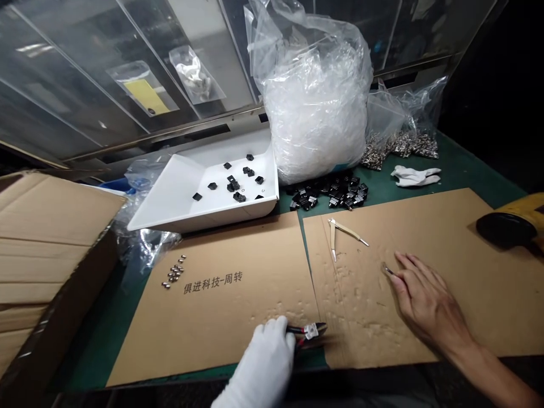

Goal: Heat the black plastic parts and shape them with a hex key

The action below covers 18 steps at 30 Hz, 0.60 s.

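Observation:
My left hand [267,351], in a white glove, is closed around the handles of a pair of cutting pliers [311,330]. Their jaws point right, just above the front edge of the cardboard. My right hand [429,297] is bare and rests low over the right cardboard sheet [480,272]. Between its thumb and fingers pokes out the end of a thin, shiny metal piece [387,268]; the rest is hidden by the hand. Left of that hand lies a small hinged tool [334,235] with two cream-coloured legs spread apart.
Small metal parts [174,272] lie on the left cardboard sheet [263,266]. Behind stand a white tray [204,214] with black pieces, a black heap [346,191], a stuffed clear bag [318,107] and bagged metal parts [408,144]. A cardboard box [55,226] flanks left, a yellow tool [527,218] right.

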### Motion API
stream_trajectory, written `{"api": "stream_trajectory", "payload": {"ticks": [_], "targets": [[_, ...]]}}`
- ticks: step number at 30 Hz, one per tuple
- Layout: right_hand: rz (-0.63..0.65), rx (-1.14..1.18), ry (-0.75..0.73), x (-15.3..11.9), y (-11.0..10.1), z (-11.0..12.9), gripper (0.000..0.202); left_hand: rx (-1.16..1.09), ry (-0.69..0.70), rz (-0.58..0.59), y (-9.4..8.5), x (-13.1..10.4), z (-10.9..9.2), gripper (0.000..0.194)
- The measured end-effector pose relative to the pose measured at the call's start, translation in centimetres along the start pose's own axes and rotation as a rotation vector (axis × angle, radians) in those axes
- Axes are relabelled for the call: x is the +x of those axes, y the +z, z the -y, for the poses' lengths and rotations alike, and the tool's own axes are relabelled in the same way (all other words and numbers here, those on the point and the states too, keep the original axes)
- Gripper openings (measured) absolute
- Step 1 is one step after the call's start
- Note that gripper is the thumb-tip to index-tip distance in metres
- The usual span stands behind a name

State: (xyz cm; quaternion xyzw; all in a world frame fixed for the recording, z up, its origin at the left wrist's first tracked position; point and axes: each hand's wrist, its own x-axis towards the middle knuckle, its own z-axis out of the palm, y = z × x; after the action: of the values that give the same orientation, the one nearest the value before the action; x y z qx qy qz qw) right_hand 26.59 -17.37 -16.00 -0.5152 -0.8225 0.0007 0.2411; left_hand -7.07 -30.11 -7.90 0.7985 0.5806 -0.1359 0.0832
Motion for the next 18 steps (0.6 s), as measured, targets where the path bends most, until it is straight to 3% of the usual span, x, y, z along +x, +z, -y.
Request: {"api": "stream_trajectory", "payload": {"ticks": [3,10,13,18], "targets": [[0.006,-0.008,-0.002,0.1,0.0,0.0,0.026,0.151,0.051,0.011,1.1,-0.7,-1.0,0.029],[0.012,-0.022,-0.017,0.0,0.0,-0.1,0.025,0.236,0.092,-0.195,3.8,-2.4,-0.8,0.03],[0.013,-0.031,-0.02,0.0,0.0,-0.1,0.024,0.244,0.062,-0.158,3.1,-2.3,-0.3,0.031],[0.009,-0.035,-0.023,0.0,0.0,-0.1,0.026,0.26,0.034,-0.036,0.3,-1.0,-0.3,0.03]]}}
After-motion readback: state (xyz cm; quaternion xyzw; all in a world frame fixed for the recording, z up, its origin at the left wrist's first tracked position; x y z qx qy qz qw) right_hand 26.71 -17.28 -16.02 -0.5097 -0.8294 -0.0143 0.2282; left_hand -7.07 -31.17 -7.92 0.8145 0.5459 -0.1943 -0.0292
